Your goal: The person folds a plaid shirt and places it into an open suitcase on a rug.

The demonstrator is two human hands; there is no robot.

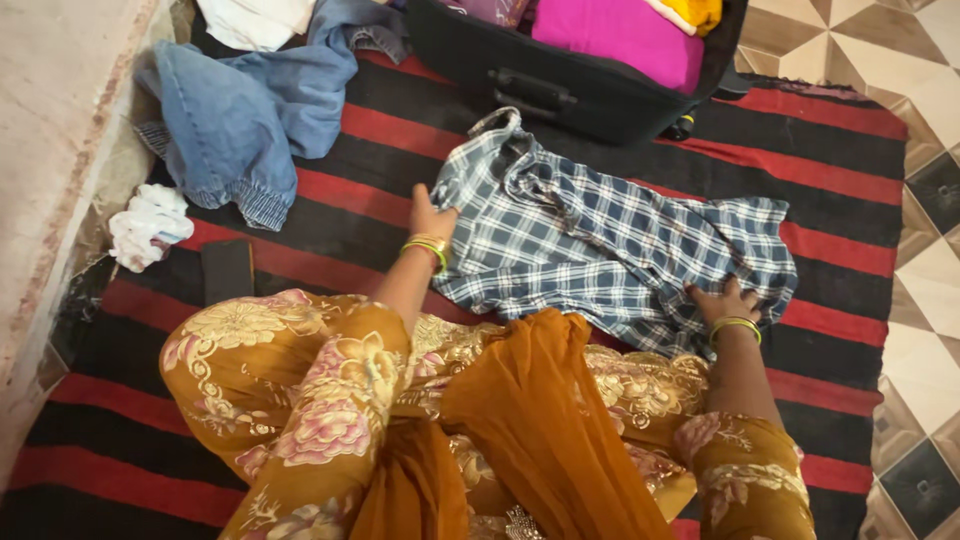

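A blue and white plaid shirt [610,245] lies spread and wrinkled on a red and black striped mat [850,180]. My left hand [430,215] rests on the shirt's left edge, fingers partly hidden under the cloth. At the lower right corner of the shirt, my right hand [728,302] presses flat on the fabric with its fingers apart. Both wrists wear yellow-green bangles. My knees in orange floral cloth fill the bottom of the view.
An open black suitcase [560,85] with pink and yellow clothes stands behind the shirt. Blue denim garments [240,110] lie at the upper left, a white cloth [148,228] and a small dark object [228,270] near them. A wall runs along the left; tiled floor [925,300] on the right.
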